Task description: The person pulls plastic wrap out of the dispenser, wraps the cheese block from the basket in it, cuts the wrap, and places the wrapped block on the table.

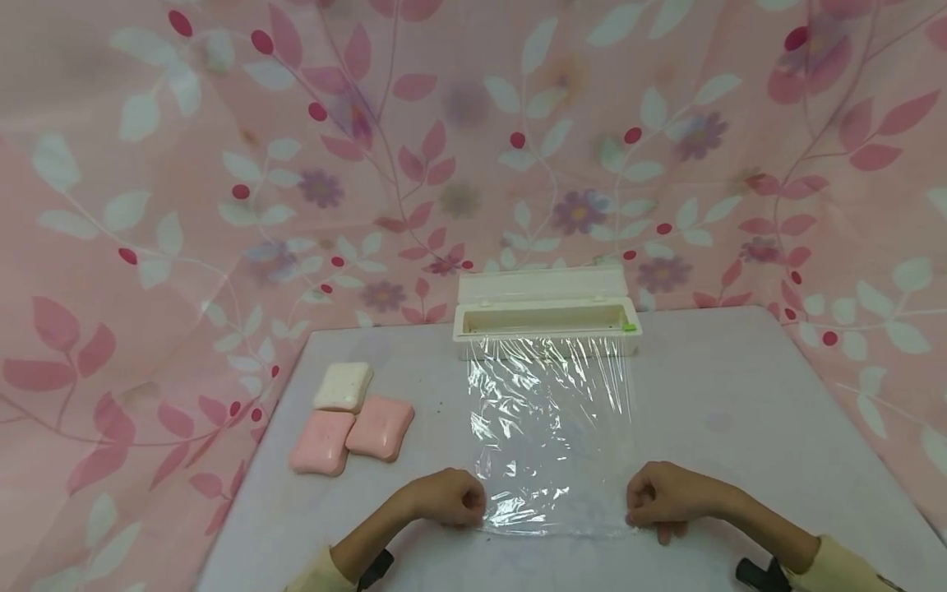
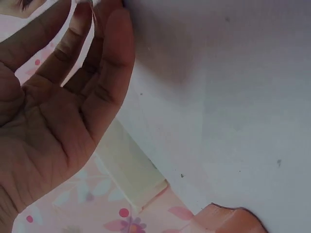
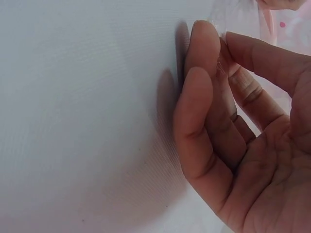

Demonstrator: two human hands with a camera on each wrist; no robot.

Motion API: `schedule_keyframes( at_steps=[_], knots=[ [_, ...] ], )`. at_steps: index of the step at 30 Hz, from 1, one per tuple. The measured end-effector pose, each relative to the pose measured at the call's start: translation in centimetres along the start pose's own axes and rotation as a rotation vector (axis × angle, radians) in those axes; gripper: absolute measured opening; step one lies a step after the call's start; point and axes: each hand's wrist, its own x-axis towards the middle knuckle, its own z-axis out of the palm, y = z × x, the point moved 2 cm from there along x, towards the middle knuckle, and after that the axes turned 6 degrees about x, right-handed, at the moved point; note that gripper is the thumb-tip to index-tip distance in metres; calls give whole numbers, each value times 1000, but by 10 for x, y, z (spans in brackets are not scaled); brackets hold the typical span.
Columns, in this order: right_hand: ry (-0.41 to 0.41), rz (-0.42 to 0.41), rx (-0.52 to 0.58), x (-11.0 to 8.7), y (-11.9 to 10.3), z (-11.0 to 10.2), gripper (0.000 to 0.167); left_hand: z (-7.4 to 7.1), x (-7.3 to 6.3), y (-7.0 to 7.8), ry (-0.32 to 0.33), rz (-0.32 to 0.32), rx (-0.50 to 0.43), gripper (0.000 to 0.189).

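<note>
A sheet of clear plastic wrap [image 1: 551, 444] stretches over the table from a white wrap dispenser box [image 1: 547, 321] whose lid stands raised at the back. My left hand [image 1: 453, 497] pinches the near left corner of the wrap. Its fingers [image 2: 114, 63] are curled in the left wrist view, where the pinch itself is cut off by the top edge. The near right corner is pinched between thumb and fingers of my right hand [image 1: 662, 497]. In the right wrist view, crinkled wrap shows at the fingertips [image 3: 201, 46].
Left of the wrap, a white soap bar [image 1: 344, 386] lies against two pink soap bars, one at the front left [image 1: 323, 442] and one at the right [image 1: 381, 427]. The white table [image 1: 740, 395] backs onto a pink floral curtain [image 1: 414, 164]. A green slider [image 1: 629, 327] sits at the box's right end.
</note>
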Motion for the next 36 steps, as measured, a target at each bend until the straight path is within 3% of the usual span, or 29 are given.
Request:
schedule_keyframes(
  at_steps=[4,9,14,17,22,25,29,33,36],
  knots=[
    [6,-8,-13,0,-1,0,15,-1,-2,2,52,4,60,12],
    [15,-9,-21,2,-1,0,15,0,-4,1,34,21,73,14],
    [19,-8,-25,2,-2,0,15,1,-6,0,30,34,41,12],
    [23,2,-23,3,-1,0,15,-1,-8,-2,16,39,-34,9],
    [23,10,-15,4,1,0,14,-16,-16,-9,41,33,-175,4],
    [18,-7,-16,4,2,0,14,-31,-23,-13,125,11,-138,5],
    [11,-29,-11,3,2,-1,14,-53,-35,-19,292,-75,18,9],
    [9,-26,-5,3,2,-1,15,-70,-46,-26,477,-267,218,24],
    [10,-13,-7,3,2,0,15,-78,-55,-34,547,-406,354,47]
  ],
)
